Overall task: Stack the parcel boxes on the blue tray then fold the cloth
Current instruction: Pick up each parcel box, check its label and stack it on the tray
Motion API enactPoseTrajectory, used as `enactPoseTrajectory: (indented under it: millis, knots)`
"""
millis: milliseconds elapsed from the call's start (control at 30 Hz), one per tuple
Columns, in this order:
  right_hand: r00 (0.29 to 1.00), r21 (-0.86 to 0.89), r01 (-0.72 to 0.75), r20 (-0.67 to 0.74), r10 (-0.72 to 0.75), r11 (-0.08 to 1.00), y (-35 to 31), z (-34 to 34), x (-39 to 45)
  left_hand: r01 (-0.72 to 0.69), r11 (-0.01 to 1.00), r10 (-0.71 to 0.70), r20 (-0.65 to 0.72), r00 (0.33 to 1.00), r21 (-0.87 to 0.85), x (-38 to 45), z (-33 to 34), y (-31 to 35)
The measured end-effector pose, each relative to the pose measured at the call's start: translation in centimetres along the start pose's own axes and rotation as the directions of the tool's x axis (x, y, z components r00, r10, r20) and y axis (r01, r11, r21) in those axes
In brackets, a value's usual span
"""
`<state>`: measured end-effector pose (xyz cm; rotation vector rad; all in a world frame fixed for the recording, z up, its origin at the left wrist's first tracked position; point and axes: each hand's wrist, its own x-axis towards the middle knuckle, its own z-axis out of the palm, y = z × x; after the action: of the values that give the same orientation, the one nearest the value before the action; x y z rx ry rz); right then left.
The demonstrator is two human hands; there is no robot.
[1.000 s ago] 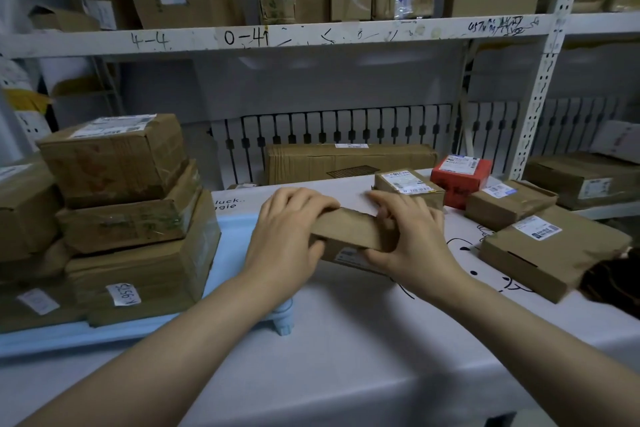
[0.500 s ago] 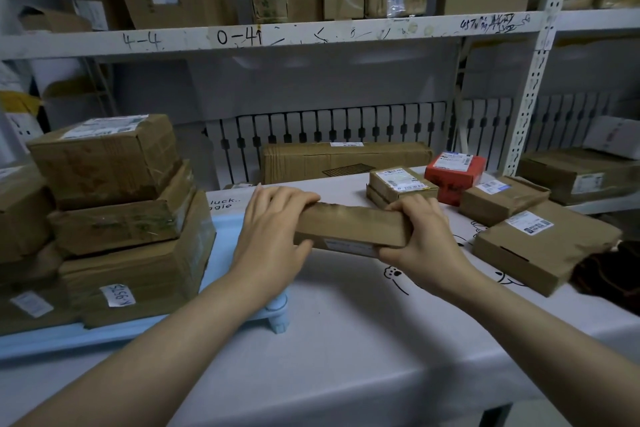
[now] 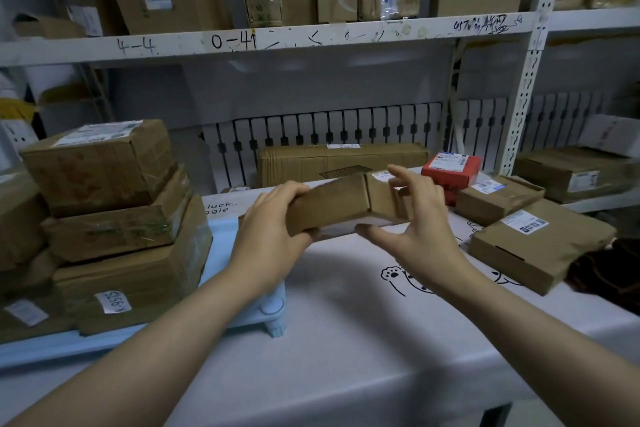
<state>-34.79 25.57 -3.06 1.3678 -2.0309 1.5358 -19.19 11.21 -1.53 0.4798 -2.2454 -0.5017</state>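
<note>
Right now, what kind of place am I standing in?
Probably a parcel depot or storeroom: labelled cardboard boxes stacked on a blue tray, more parcels on metal shelving with handwritten bin codes like 0-41.

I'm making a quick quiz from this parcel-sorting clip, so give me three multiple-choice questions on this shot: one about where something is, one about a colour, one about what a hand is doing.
1. Where is the three-box stack?
A. On the blue tray, at the left
B. On the top shelf
C. On the flat box at the right

2. What colour is the small box behind the right hand?
A. Green
B. Red
C. Black

3. How is the right hand at the long box?
A. Clenched in a fist on the table
B. Spread open at the box's right end
C. Resting flat on the tray

Answers:
1 A: the stack sits on the blue tray.
2 B: the small box is red with a white label.
3 B: the right hand has splayed fingers, while the left hand grips the long box.
</note>
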Motion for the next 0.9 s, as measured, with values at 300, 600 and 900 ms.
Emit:
enactPoseTrajectory:
  millis: [300,600,900]
  knots:
    - [0.881,0.451,-0.462,0.134,0.454,0.764,0.0,-0.1,0.4,0.227,0.842,-0.214,0.083,0.973,-0.489,0.0,-0.8,1.3]
    - [0.535,0.604,-0.796,0.670,0.515,0.041,0.6,-1.1,0.6,-0.399,0.902,0.412,-0.054,0.910,0.163,-1.0,-0.4,-0.9]
    - [0.582,0.518,-0.812,0.679,0.447,0.270,2.3,-0.2,0.2,-0.540,0.711,0.567,0.087,0.819,0.451,-1.4,-0.7,-2.8]
